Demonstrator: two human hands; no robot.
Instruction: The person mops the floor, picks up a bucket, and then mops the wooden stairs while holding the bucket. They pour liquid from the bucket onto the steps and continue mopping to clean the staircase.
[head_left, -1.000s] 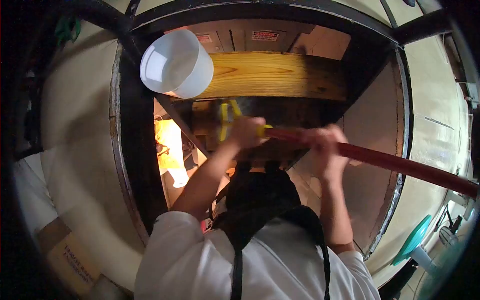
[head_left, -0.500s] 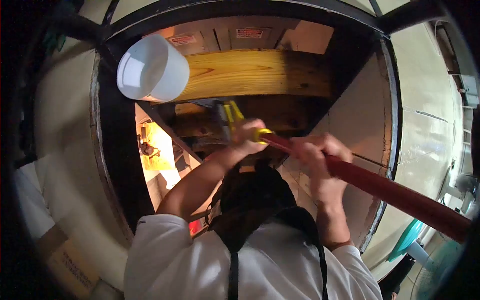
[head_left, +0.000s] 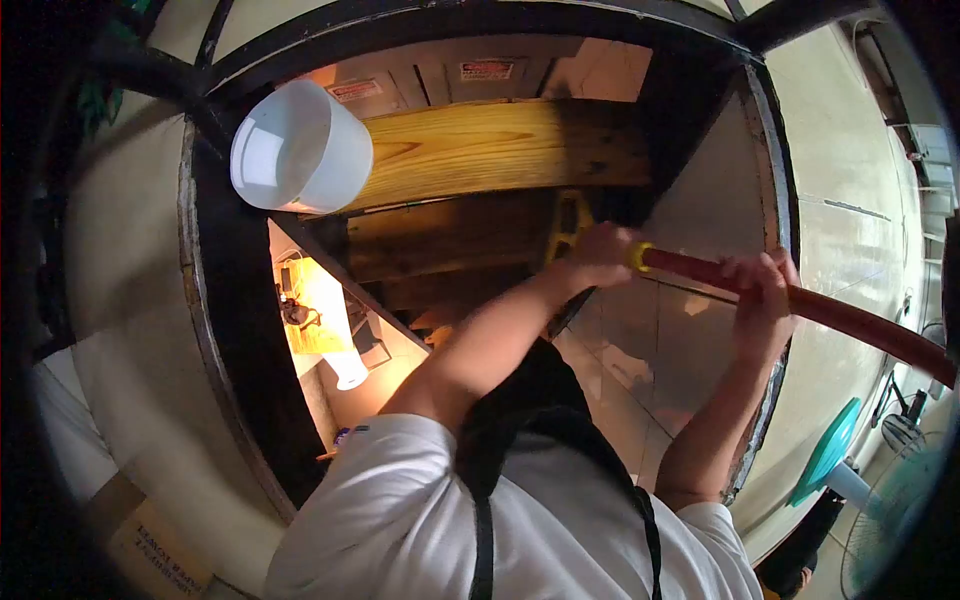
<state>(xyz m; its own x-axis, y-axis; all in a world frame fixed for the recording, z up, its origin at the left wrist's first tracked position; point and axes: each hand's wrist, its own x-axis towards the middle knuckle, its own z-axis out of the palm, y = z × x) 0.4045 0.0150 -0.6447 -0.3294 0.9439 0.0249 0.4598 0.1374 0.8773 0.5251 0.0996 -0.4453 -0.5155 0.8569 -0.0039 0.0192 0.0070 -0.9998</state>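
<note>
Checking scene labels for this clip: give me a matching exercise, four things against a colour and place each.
1 bucket
2 hose
3 plank
4 fan

a teal, lower right
b red, gripped by left hand and right hand
c white, upper left
d yellow wood, lying across the dark opening

Pairs: 1-c, 2-b, 3-d, 4-a

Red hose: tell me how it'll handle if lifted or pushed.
The red hose bows only gently past the right hand, so it is probably fairly stiff, not floppy. It looks thick, and the left hand grips it too, so likely weighty. Being round, it may roll.
</note>
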